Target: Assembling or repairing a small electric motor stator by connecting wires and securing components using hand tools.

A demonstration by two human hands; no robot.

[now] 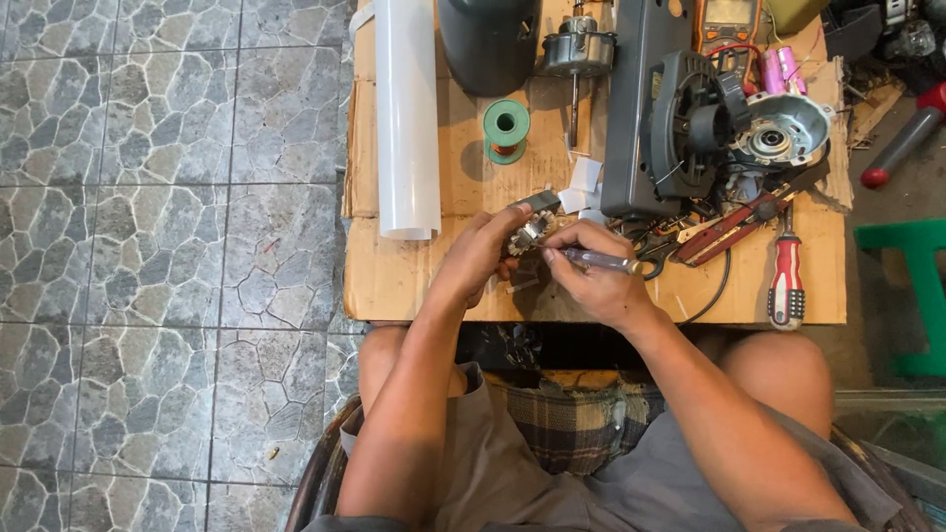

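Copper-wound, the small motor core (533,233) sits pinched in the left hand (480,254) just above the cardboard-covered bench (394,281), while the right hand (598,281) grips a slim tool (603,261) whose tip meets it. Judging by the open motor housing (783,131) nearby, dismantling looks done and reassembly remains. Around them: one green wire spool (506,129), one white tube (406,118), one red-handled screwdriver (786,281).

Even soft daylight, faint shadows, sharp focus, slight wide-angle bending at edges
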